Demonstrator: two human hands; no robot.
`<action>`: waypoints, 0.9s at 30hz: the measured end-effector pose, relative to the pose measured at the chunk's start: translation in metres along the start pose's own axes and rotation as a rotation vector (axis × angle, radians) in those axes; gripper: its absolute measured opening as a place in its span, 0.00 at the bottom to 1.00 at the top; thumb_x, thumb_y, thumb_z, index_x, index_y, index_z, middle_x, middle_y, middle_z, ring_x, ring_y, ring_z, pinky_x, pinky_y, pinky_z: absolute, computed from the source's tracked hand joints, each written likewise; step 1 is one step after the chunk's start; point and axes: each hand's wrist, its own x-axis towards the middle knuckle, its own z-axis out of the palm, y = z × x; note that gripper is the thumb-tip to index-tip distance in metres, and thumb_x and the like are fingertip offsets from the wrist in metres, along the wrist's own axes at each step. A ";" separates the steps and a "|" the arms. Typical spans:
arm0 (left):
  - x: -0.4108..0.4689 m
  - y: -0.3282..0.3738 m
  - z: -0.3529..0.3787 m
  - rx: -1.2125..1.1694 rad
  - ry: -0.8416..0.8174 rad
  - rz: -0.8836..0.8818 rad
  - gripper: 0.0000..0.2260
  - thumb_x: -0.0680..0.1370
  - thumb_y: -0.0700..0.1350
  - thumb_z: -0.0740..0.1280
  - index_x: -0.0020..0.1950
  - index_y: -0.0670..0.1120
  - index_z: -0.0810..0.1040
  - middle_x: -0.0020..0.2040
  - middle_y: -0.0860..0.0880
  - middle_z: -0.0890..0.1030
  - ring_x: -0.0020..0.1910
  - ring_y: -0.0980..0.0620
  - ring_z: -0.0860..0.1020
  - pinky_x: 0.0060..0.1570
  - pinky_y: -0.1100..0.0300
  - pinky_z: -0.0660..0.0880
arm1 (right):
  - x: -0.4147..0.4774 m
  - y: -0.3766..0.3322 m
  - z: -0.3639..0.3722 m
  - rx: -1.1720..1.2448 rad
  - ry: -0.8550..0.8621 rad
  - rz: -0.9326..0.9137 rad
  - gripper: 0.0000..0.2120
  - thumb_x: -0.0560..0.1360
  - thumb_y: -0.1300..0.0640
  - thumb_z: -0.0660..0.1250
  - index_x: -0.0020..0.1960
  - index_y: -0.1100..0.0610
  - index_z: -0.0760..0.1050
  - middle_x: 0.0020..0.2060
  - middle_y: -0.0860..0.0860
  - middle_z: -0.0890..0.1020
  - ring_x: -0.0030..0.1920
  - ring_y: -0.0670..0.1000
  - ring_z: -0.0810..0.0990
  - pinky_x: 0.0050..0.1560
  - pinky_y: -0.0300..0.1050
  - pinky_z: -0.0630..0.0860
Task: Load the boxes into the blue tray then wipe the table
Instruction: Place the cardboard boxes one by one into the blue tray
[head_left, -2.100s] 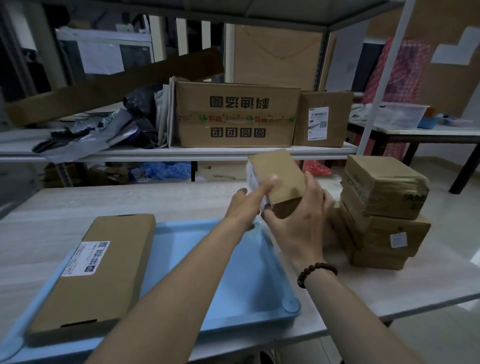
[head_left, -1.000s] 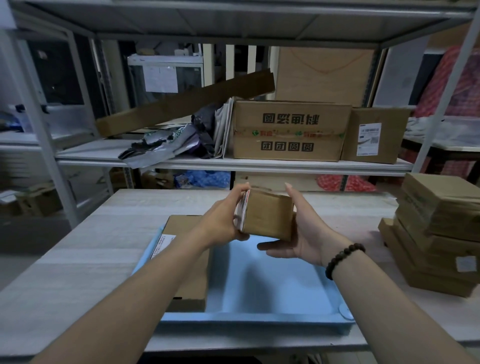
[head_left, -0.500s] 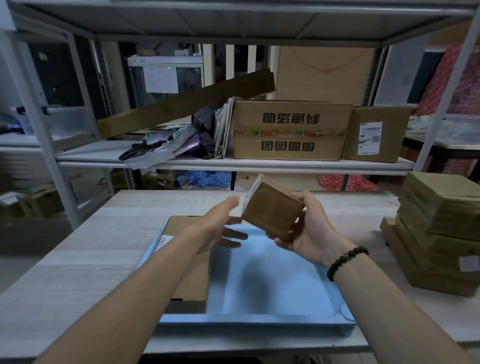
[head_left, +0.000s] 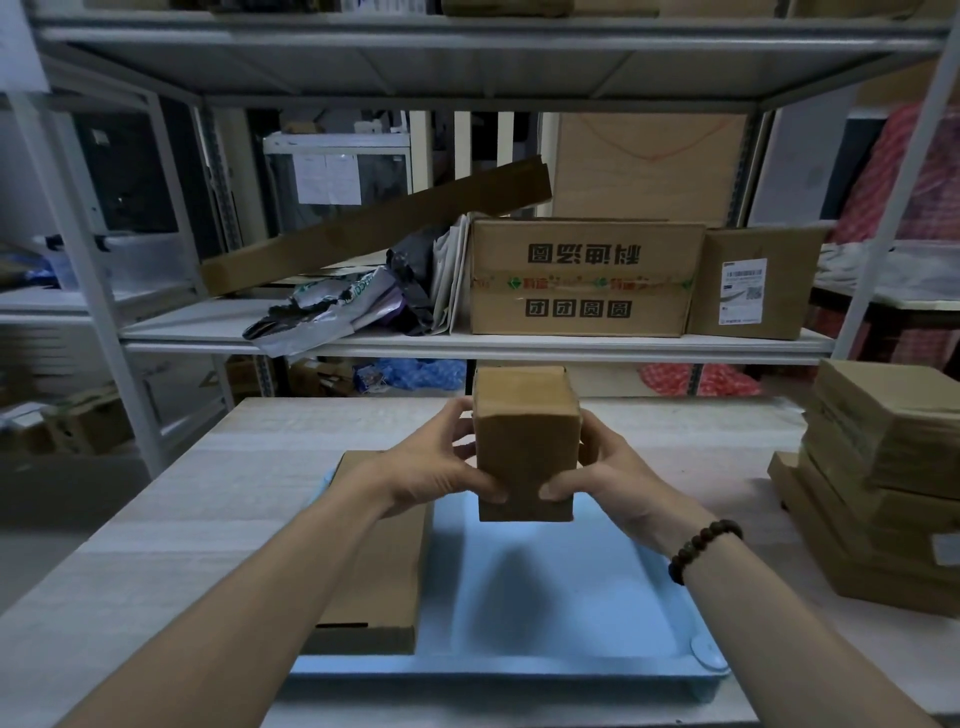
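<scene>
both hands hold a small box (head_left: 524, 441) upright above the far half of the blue tray (head_left: 571, 613), seemingly clear of its floor. the left hand (head_left: 431, 470) grips the box's left side and the right hand (head_left: 610, 470) its right side, thumbs pressed on the near face and fingers curled behind, a two-sided grip that probably keeps the box square so it can go down flat. a long flat box (head_left: 382, 571) already lies along the tray's left edge, which leaves the open blue floor to its right for this one. a stack of boxes (head_left: 883, 493) waits on the table (head_left: 197, 493) to the right, apart from the tray, so loading looks early and wiping is not yet due
</scene>
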 end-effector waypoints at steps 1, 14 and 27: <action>0.000 -0.002 0.001 0.018 0.010 0.032 0.40 0.64 0.27 0.77 0.69 0.53 0.66 0.64 0.50 0.77 0.63 0.50 0.77 0.52 0.60 0.79 | 0.001 0.001 0.000 -0.029 0.001 -0.018 0.38 0.56 0.69 0.74 0.64 0.47 0.74 0.56 0.47 0.83 0.62 0.50 0.77 0.55 0.47 0.77; -0.006 -0.002 -0.003 -0.043 0.049 -0.103 0.21 0.72 0.58 0.74 0.64 0.63 0.76 0.56 0.55 0.84 0.55 0.52 0.83 0.60 0.50 0.77 | -0.003 0.003 0.005 0.002 -0.038 0.023 0.19 0.71 0.46 0.74 0.61 0.49 0.80 0.53 0.50 0.86 0.52 0.50 0.85 0.50 0.46 0.80; -0.004 0.002 0.011 -0.201 0.182 -0.189 0.19 0.82 0.64 0.50 0.70 0.63 0.70 0.61 0.49 0.80 0.56 0.44 0.82 0.44 0.45 0.83 | 0.000 0.008 0.034 0.258 0.043 0.103 0.14 0.80 0.41 0.61 0.63 0.40 0.77 0.58 0.48 0.84 0.58 0.57 0.83 0.57 0.60 0.81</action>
